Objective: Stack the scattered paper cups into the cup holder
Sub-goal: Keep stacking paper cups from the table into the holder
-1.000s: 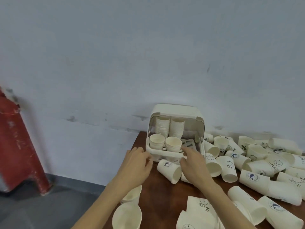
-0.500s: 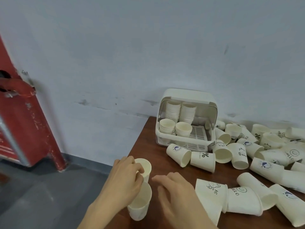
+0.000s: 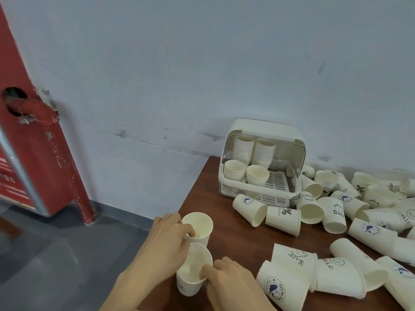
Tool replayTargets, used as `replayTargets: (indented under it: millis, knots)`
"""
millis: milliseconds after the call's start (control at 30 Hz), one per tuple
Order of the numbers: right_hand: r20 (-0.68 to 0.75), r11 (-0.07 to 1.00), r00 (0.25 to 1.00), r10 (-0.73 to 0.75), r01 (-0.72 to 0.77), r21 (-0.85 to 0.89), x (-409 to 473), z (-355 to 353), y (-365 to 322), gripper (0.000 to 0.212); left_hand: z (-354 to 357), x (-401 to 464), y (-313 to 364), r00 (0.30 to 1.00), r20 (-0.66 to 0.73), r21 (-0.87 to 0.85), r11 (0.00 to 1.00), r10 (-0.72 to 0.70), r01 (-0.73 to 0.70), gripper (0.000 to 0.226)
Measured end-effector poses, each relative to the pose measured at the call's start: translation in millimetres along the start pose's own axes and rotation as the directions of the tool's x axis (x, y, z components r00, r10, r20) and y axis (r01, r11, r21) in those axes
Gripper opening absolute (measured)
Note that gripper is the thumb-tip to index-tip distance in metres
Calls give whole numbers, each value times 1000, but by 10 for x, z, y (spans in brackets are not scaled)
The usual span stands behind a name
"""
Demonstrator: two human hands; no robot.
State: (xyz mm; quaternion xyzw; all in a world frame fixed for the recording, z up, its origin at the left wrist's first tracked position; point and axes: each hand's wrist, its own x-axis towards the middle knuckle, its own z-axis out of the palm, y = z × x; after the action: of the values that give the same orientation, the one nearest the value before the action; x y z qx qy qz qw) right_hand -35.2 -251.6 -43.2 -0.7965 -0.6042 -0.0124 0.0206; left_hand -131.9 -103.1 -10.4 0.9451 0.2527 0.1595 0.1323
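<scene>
Gathering two upright cups at the table's near-left corner, well short of the cup holder.

On the table (image 3: 235, 243), the cup holder (image 3: 262, 162) holds four stacks; in front of it, the left hand (image 3: 166, 241) pinches the farther cup (image 3: 198, 225), the right hand (image 3: 226, 281) pinches the nearer cup (image 3: 190, 274). Next: nest them, carry across.

Both forearms enter from the bottom edge, bare, and angle up toward the middle. The left hand (image 3: 165, 245) lies palm down with its back to the camera, wrist straight. Its fingers are bent; the fingertips (image 3: 189, 232) curl over the near rim of the far cup (image 3: 199, 225), and the lower fingers lie against the rim of the near cup (image 3: 193, 272). The right hand (image 3: 229, 281) sits just right of it, back up, knuckles raised. Its fingers are curled, the forefinger hooked over the near cup's right rim, the thumb hidden beneath.
</scene>
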Motion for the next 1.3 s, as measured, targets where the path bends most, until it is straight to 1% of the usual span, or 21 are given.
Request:
replayTargets:
  millis: [67, 100, 133, 167, 233, 333, 400, 533, 733, 933, 1100, 1200, 1300]
  knots:
    - [48, 1000, 999, -22, 21, 16, -23, -98, -51, 29, 14, 4, -17, 1000, 1, 7, 1000, 2, -2, 34]
    - [53, 998, 998, -15, 12, 67, -45, -143, -52, 20, 20, 10, -25, 1000, 1, 12, 1000, 5, -5, 35]
    - [27, 994, 999, -18, 15, 108, -26, -164, -37, 15, 29, 18, -32, 1000, -1, 16, 1000, 8, -8, 36]
    - [33, 991, 998, -50, 45, 122, -36, -165, -7, 16, 35, 28, -40, 1000, -3, 19, 1000, 9, -9, 36]
    - [50, 989, 997, -65, 58, 133, -47, -229, 19, 21, 51, 48, -56, 1000, -3, 21, 1000, 8, -8, 37]
    - [46, 984, 999, 3, -11, 176, -52, -298, 50, 19, 80, 58, -72, 1000, 9, 14, 1000, 9, -9, 37]
    - [59, 985, 998, 8, -18, 173, -53, -349, 67, 17, 93, 59, -73, 1000, 1, 10, 1000, 21, -21, 34]
    - [19, 981, 999, 32, -35, 188, -80, -395, 149, 14, 104, 85, -71, 999, -17, 20, 999, 33, -32, 27]
    - [-21, 970, 997, 72, -65, 234, -61, -453, 296, 8, 66, 234, -27, 991, -127, -10, 999, 48, -50, 19]
    - [-89, 967, 987, 133, -109, 231, 47, -573, 495, 9, -27, 511, 167, 973, -210, -21, 994, 97, -104, 16]
    - [-161, 955, 964, 210, -167, 247, 133, -687, 716, 12, -60, 803, 357, 950, -271, -29, 986, 153, -167, 12]
    - [-188, 940, 946, 265, -211, 266, 206, -749, 874, 17, -71, 1006, 429, 939, -303, -41, 983, 160, -181, 13]
    - [-224, 930, 924, 310, -246, 273, 295, -791, 1056, 17, -91, 1262, 508, 930, -333, -60, 981, 156, -186, 16]
